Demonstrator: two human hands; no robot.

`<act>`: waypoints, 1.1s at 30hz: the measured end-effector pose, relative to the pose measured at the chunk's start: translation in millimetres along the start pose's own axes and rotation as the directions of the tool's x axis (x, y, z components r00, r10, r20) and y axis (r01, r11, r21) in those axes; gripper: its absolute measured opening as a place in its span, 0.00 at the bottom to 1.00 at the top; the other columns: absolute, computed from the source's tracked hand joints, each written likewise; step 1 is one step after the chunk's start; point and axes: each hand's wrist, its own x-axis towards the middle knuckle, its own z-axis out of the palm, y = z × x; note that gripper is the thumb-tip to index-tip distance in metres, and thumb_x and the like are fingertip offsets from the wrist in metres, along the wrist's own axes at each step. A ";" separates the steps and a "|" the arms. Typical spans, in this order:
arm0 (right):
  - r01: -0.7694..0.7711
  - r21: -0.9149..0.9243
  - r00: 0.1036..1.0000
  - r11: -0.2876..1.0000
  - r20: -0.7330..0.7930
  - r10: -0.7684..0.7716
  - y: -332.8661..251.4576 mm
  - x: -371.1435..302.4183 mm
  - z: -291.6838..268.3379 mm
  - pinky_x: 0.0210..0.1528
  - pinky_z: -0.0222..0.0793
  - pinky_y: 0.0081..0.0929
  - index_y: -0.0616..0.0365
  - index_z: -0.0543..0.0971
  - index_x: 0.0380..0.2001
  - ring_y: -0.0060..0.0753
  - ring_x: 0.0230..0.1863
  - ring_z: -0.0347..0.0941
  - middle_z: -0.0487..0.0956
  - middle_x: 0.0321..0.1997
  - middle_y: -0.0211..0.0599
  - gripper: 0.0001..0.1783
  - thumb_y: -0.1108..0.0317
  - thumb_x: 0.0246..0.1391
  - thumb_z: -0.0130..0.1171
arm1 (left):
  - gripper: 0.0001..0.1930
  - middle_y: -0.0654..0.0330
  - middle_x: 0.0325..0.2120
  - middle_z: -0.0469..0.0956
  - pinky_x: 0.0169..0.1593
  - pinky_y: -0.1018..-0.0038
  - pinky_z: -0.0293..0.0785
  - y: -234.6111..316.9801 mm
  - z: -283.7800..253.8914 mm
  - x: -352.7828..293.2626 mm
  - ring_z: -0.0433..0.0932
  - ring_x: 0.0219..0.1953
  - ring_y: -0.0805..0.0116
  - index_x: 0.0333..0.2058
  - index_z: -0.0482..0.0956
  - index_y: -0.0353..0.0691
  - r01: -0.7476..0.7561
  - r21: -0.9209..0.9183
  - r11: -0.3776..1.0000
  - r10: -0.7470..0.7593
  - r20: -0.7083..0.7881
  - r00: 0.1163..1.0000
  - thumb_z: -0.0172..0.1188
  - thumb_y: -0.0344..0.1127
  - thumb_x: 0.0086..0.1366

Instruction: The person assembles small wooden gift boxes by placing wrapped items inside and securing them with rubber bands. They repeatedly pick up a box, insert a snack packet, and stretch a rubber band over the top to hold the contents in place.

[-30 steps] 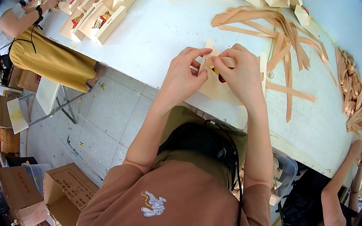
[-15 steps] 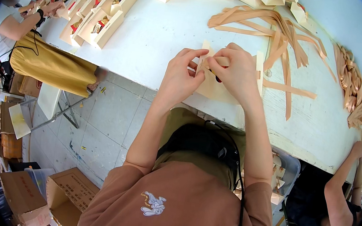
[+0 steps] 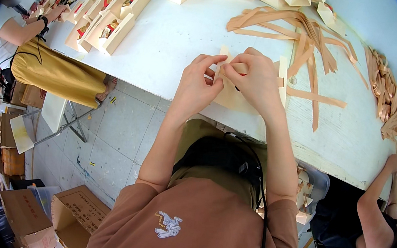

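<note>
My left hand [image 3: 197,82] and my right hand [image 3: 257,79] meet over a small pale wooden box [image 3: 234,96] at the near edge of the white table [image 3: 169,41]. Both hands pinch the box's upper edge, fingers curled on a thin strip there. A small red bit shows between the fingers. The hands hide most of the box. Loose tan wooden strips [image 3: 312,44] lie just beyond my right hand.
Several finished pale boxes [image 3: 106,28] stand in rows at the table's far left, where another person's arm [image 3: 21,30] reaches. A heap of curled strips [image 3: 383,92] lies at the right edge. A second person [image 3: 370,219] sits at right. Cardboard boxes [image 3: 73,213] stand on the tiled floor.
Both hands stay on the box with only small finger shifts. The view has tilted slightly. The person at the far left has moved their arm along the row of boxes.
</note>
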 end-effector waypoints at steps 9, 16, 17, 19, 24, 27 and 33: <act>-0.002 0.061 1.000 0.998 0.011 0.002 -2.9 -1.5 8.2 0.37 0.70 0.39 0.64 0.85 0.26 0.44 0.32 0.75 0.75 0.27 0.43 0.13 0.63 0.49 0.64 | 0.27 0.56 0.44 0.78 0.36 0.78 0.78 5.0 -2.4 -7.3 0.79 0.36 0.75 0.58 0.73 0.37 0.080 -0.078 0.994 -0.084 -0.057 0.995 0.59 0.20 0.58; -0.003 0.028 1.000 1.000 -0.005 0.004 -1.2 -0.3 4.3 0.36 0.71 0.38 0.64 0.85 0.26 0.43 0.31 0.75 0.75 0.27 0.43 0.13 0.63 0.48 0.64 | 0.27 0.57 0.42 0.77 0.36 0.78 0.78 -1.5 0.1 -6.4 0.78 0.34 0.75 0.56 0.72 0.35 0.043 -0.058 0.997 -0.049 -0.099 0.994 0.60 0.21 0.56; -0.011 0.020 1.000 1.000 0.000 0.011 -1.3 0.1 3.5 0.36 0.71 0.38 0.64 0.85 0.26 0.43 0.31 0.75 0.75 0.27 0.42 0.12 0.63 0.48 0.65 | 0.27 0.56 0.42 0.77 0.36 0.78 0.78 -1.5 0.1 -6.3 0.78 0.34 0.75 0.56 0.72 0.35 0.042 -0.053 0.998 -0.047 -0.097 0.994 0.60 0.21 0.56; -0.019 0.013 1.000 1.000 0.001 0.019 -2.1 -0.2 2.4 0.36 0.71 0.38 0.64 0.85 0.26 0.44 0.32 0.76 0.76 0.27 0.42 0.12 0.63 0.48 0.65 | 0.27 0.56 0.42 0.77 0.36 0.78 0.78 -1.1 0.0 -6.0 0.78 0.34 0.75 0.56 0.72 0.35 0.040 -0.043 0.998 -0.044 -0.093 0.995 0.60 0.20 0.56; 0.015 -0.013 1.000 1.000 0.000 -0.015 -3.3 -0.1 5.1 0.35 0.71 0.37 0.63 0.85 0.26 0.42 0.31 0.75 0.76 0.28 0.41 0.12 0.63 0.48 0.65 | 0.26 0.55 0.43 0.77 0.36 0.77 0.79 0.0 0.2 -6.1 0.78 0.35 0.74 0.56 0.72 0.34 0.047 -0.042 0.998 -0.051 -0.089 0.995 0.59 0.20 0.56; 0.064 -0.020 0.998 0.998 -0.013 -0.064 1.0 -1.3 12.1 0.31 0.68 0.34 0.64 0.84 0.26 0.40 0.28 0.74 0.75 0.27 0.39 0.11 0.64 0.49 0.65 | 0.25 0.53 0.42 0.79 0.36 0.75 0.80 -1.2 1.7 -5.8 0.79 0.34 0.71 0.55 0.72 0.32 0.039 -0.034 0.999 -0.043 -0.099 0.994 0.61 0.22 0.56; 0.088 -0.084 0.996 0.993 -0.025 -0.090 4.8 -7.3 13.9 0.34 0.69 0.37 0.61 0.84 0.26 0.42 0.30 0.75 0.74 0.27 0.39 0.11 0.63 0.49 0.66 | 0.19 0.54 0.41 0.81 0.42 0.74 0.80 -12.9 -18.4 -5.5 0.81 0.38 0.70 0.53 0.73 0.31 0.145 -0.367 0.919 -0.131 0.063 0.989 0.60 0.26 0.63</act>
